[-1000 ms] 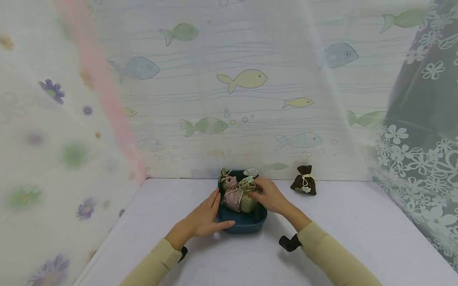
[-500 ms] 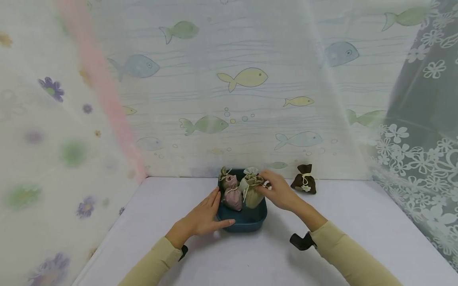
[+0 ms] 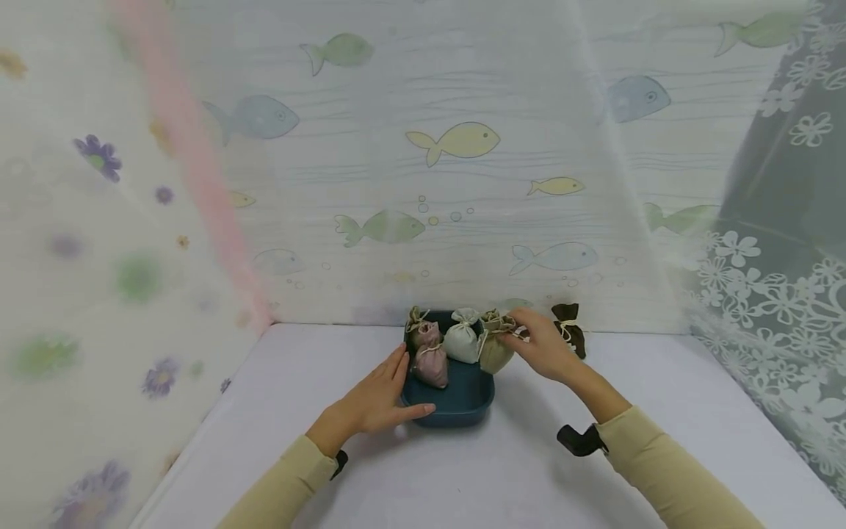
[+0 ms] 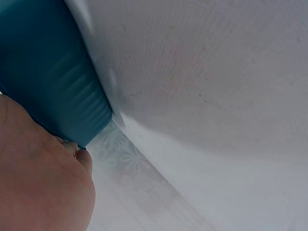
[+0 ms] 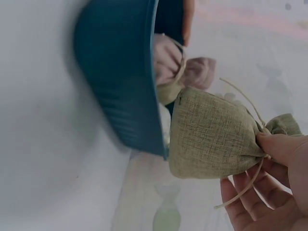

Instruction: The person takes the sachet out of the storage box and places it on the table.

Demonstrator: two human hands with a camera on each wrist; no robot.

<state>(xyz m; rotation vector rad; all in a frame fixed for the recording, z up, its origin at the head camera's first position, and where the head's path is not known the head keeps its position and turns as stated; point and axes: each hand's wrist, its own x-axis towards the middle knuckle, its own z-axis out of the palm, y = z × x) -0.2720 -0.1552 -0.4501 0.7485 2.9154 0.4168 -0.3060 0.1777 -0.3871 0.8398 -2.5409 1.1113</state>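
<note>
My right hand pinches an olive-green drawstring pouch by its tied neck, with the cord ends hanging loose. In the head view this pouch overlaps the right rim of a dark blue plastic basin. Against the basin's left side rests my left hand, its fingers straight along the rim and the thumb over the near edge. Inside the basin sit a mauve pouch, a white pouch and another pouch with an olive top behind the mauve one.
A dark brown pouch stands on the white tabletop beyond my right hand, which partly hides it. Fish-printed curtain hangs along the table's back edge. Black camera mounts show at the wrists.
My right hand has lifted the olive-green pouch and carried it rightward to the basin's right rim, uncovering the white pouch. The left hand has stayed on the basin.
</note>
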